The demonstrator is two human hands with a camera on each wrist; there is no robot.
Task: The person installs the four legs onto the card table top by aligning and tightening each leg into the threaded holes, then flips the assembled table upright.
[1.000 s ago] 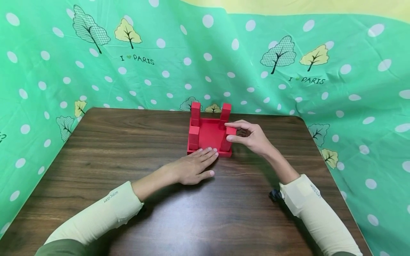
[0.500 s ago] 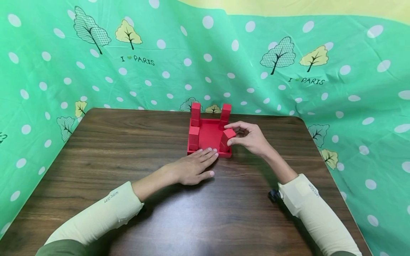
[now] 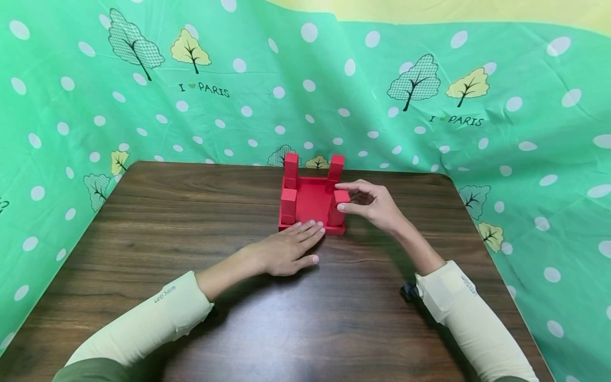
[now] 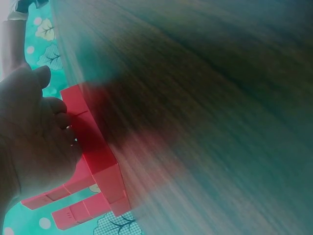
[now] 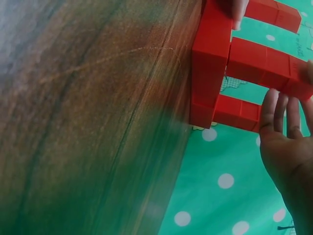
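Observation:
A square red base (image 3: 312, 204) with raised rims lies on the table, and a segmented red post (image 3: 289, 207) rises from each corner. My left hand (image 3: 286, 252) rests on its near rim with fingers straight. Thumb and fingers of my right hand (image 3: 374, 204) pinch the upper part of the near right post (image 3: 336, 216). That post meets the base at its lower end in the right wrist view, where the red base (image 5: 210, 63) appears on its side. In the left wrist view, my left hand (image 4: 34, 137) covers part of the red base (image 4: 98, 152).
The dark wood-grain table (image 3: 191, 212) surrounds the base. Close behind its far edge hangs a green dotted cloth (image 3: 267, 106) with tree prints. A small black object (image 3: 409, 292) sits under the right wrist's pale sleeve (image 3: 458, 302).
Under my right fingers the near right post's top turned to an angled position, then back to nearly square. Fingers and thumb shifted slightly with it. My left hand and the base stayed put.

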